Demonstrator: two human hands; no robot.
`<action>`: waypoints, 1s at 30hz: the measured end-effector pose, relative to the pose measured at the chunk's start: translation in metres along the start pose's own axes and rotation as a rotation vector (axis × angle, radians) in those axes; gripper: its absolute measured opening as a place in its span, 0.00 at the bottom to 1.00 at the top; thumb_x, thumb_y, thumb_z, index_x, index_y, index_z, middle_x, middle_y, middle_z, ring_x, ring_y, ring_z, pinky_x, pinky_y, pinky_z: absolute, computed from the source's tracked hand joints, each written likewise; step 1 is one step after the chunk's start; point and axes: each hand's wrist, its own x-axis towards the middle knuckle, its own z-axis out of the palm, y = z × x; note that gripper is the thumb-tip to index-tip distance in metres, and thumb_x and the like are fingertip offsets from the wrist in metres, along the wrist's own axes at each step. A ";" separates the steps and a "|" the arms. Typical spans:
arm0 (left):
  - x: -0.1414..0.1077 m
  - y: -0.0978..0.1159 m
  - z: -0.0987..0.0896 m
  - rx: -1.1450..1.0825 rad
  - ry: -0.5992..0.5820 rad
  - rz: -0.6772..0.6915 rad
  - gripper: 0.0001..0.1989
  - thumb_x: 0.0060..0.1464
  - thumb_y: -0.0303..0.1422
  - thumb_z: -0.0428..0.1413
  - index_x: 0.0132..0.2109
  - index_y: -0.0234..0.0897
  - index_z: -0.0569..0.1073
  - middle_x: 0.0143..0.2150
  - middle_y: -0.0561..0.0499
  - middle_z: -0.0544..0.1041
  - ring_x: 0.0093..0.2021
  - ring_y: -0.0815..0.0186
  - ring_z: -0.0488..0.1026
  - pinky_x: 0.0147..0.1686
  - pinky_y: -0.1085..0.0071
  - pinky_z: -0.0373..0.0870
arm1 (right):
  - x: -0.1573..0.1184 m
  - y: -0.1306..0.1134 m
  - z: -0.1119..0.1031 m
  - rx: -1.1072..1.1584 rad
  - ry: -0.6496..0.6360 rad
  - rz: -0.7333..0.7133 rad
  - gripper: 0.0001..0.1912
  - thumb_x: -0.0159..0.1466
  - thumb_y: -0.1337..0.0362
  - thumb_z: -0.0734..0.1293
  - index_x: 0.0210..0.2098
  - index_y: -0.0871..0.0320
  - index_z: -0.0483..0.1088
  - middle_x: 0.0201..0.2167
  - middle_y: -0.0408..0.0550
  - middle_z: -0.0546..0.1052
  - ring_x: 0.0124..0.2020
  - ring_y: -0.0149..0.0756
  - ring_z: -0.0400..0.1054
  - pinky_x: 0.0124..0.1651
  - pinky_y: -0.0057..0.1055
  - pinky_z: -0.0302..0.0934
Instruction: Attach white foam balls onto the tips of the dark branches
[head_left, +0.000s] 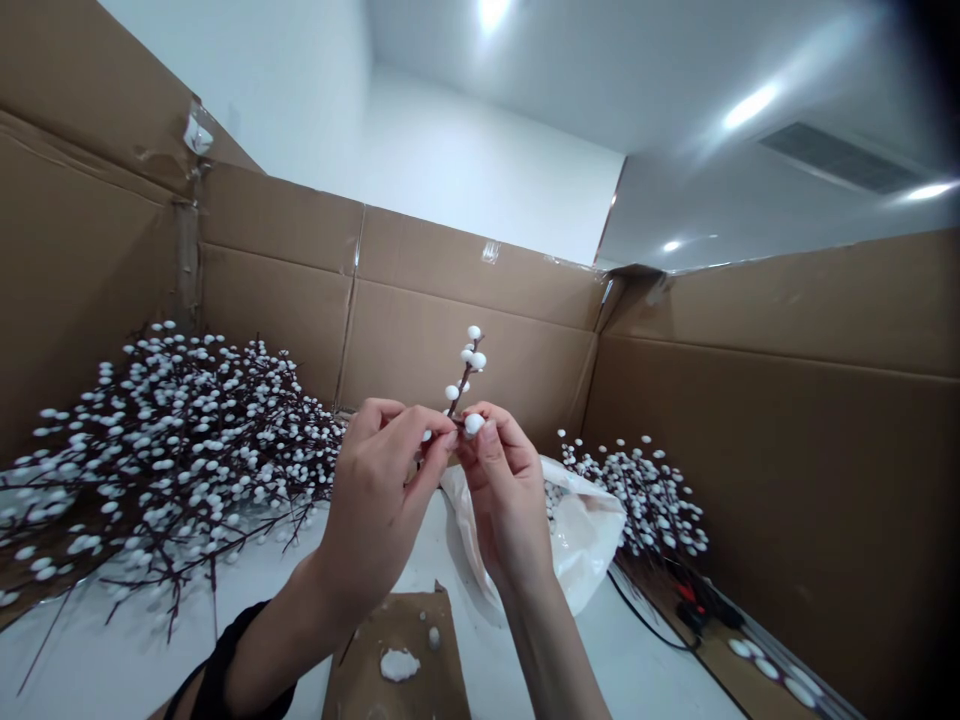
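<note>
Near the centre of the head view, a dark brown twig (464, 377) with several white berries stands upright between my two hands. My left hand (386, 490) pinches the twig's lower part between thumb and fingertips. The fingers of my right hand (506, 490) are closed on a larger white berry (474, 424) beside the stem. Below the hands lies a cardboard piece (409, 610) bearing a white blob (399, 664) and a small white berry (434, 637).
A big pile of white-berried branches (225, 430) fills the left side. Right of my hands are a white plastic bag (589, 535), another berry bunch (649, 500), a black cable (649, 625) and loose white pieces (765, 667). Cardboard walls (465, 340) enclose the white table (285, 610).
</note>
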 end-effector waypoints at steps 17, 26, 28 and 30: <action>-0.001 -0.002 0.003 -0.046 0.020 0.000 0.06 0.60 0.25 0.51 0.37 0.40 0.71 0.33 0.54 0.74 0.36 0.67 0.67 0.33 0.72 0.67 | -0.001 0.005 0.001 0.025 0.062 -0.012 0.08 0.58 0.57 0.70 0.33 0.55 0.75 0.31 0.42 0.75 0.32 0.28 0.68 0.39 0.26 0.65; -0.001 -0.002 0.004 -0.038 0.026 0.001 0.06 0.60 0.26 0.50 0.38 0.40 0.71 0.33 0.53 0.74 0.36 0.66 0.67 0.33 0.70 0.68 | 0.000 0.005 0.000 -0.017 0.069 -0.017 0.09 0.58 0.56 0.70 0.33 0.55 0.75 0.31 0.43 0.75 0.32 0.29 0.68 0.40 0.28 0.66; -0.001 -0.003 0.004 -0.039 0.026 0.000 0.06 0.60 0.26 0.50 0.38 0.40 0.71 0.33 0.53 0.74 0.36 0.65 0.67 0.33 0.70 0.68 | 0.000 0.005 0.000 -0.021 0.073 -0.018 0.09 0.58 0.57 0.70 0.33 0.55 0.75 0.31 0.43 0.75 0.32 0.29 0.68 0.40 0.29 0.66; -0.001 -0.003 0.004 -0.045 0.025 0.000 0.06 0.60 0.26 0.50 0.38 0.40 0.71 0.33 0.53 0.74 0.36 0.66 0.67 0.34 0.70 0.68 | 0.000 0.006 0.000 -0.020 0.075 -0.016 0.08 0.58 0.57 0.70 0.33 0.54 0.75 0.31 0.43 0.75 0.31 0.29 0.68 0.40 0.29 0.66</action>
